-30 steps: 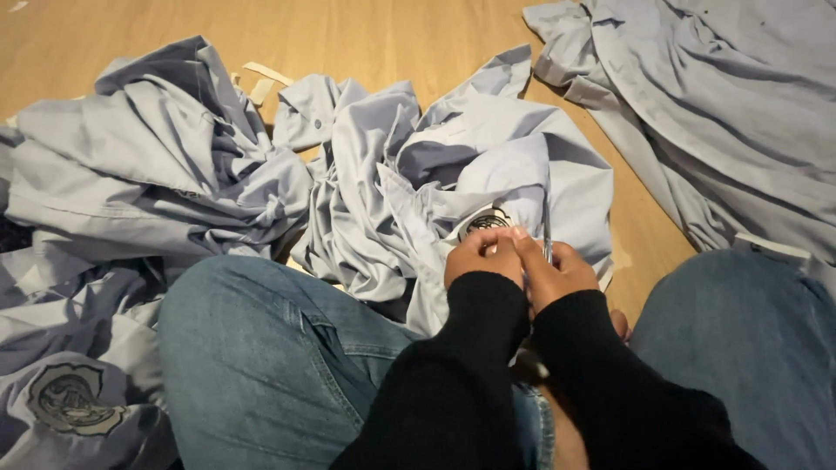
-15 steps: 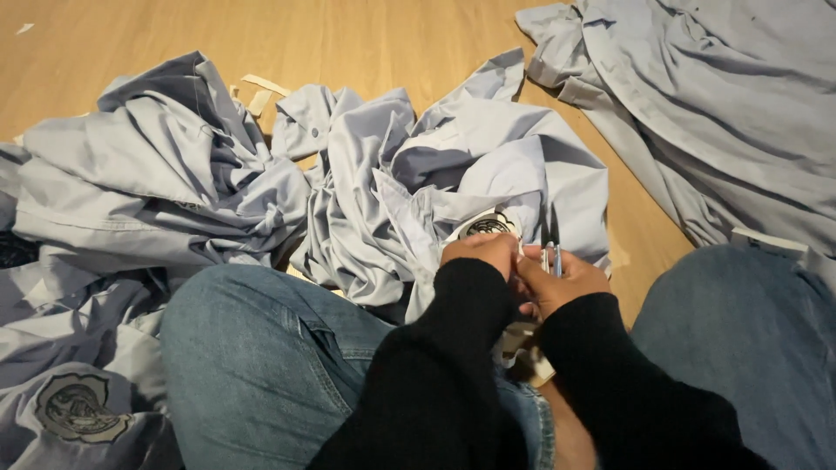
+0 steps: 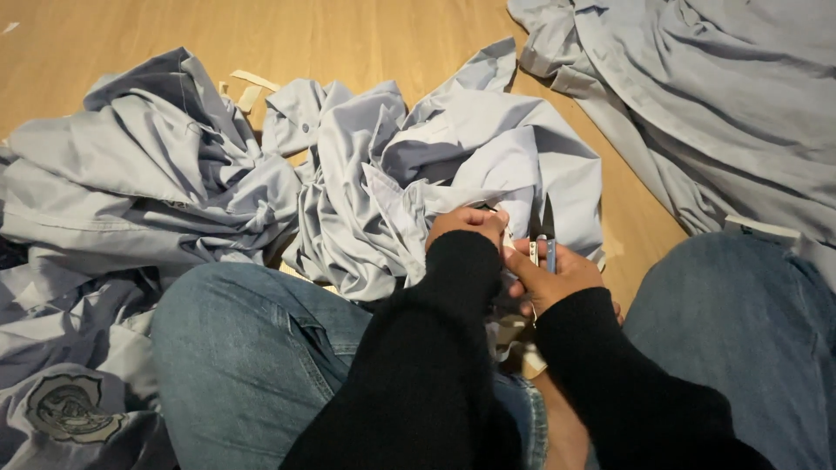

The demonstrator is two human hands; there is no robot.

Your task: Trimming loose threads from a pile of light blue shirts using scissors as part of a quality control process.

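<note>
My left hand (image 3: 466, 228) is curled shut on a fold of the pale blue shirt (image 3: 453, 174) that lies crumpled on the wooden floor (image 3: 366, 35) just past my knees. My right hand (image 3: 549, 274) sits touching it on the right, closed around a small thread snipper (image 3: 549, 248) whose dark blade points up and away from me against the cloth (what the tip touches I cannot tell, my fingers cover it). Both sleeves are black, and my legs in blue jeans (image 3: 252, 348) frame the hands on either side. To the left lies a second crumpled blue shirt (image 3: 148, 174), touching the one I hold. At the lower left corner another garment shows a round embroidered badge (image 3: 70, 409). A further blue garment (image 3: 697, 96) is spread flat at the upper right, apart from the middle heap. Two pale strips of fabric (image 3: 248, 87) lie on the floor beside the left pile.
</note>
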